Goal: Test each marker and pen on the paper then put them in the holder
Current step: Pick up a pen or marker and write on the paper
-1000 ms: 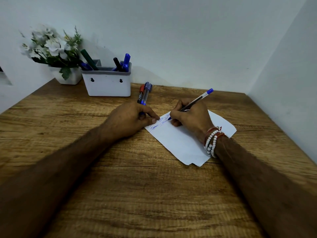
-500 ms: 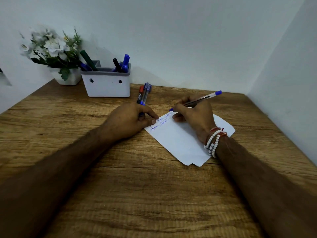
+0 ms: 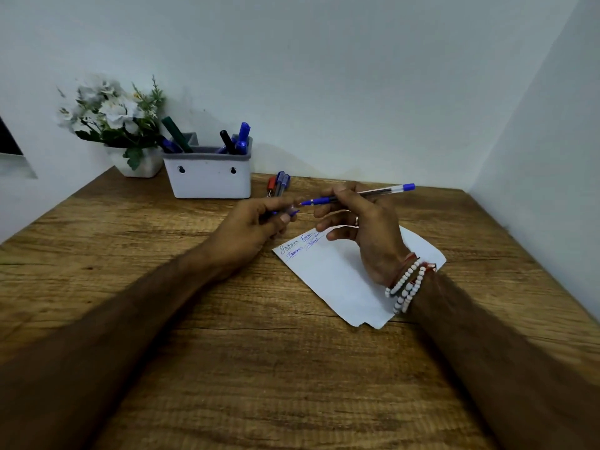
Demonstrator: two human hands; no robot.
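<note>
Capping step, by the look of it. Right grip [image 3: 367,228] pinching a pen [image 3: 357,193] between thumb and forefinger, barrel nearly level above the desk [image 3: 227,352], tip aimed left, other fingers spread loose over the paper [image 3: 344,280]. Left grip [image 3: 256,225] curled round a small cap [image 3: 291,212], blue and partly clear, held just off the pen tip and not yet on it. Paper lying flat under the right wrist, with scribbled lines [image 3: 300,243] in blue and darker ink at its far-left corner: proof enough of a working pen, probably.

Holder [image 3: 207,180] at the back of the desk against the wall, well apart from both grips, already carrying a green marker [image 3: 176,134], a black marker [image 3: 226,140] and blue markers [image 3: 243,133]. Just right of the holder, flat on the desk, three loose pens [image 3: 279,186]: one red-capped, two blue-capped, likely awaiting their turn. On the holder's other side, a flower pot [image 3: 136,164].

Next, most likely: bring tip and cap into line, push together until seated, then carry the pen back and to the left and drop it upright into a compartment. Calls for fine alignment with both grips unsupported in the air; small cap, easy to miss or skew. Worth keeping the tip clear of the left fingers to avoid ink marks. After that, a reach for one of the loose pens.
</note>
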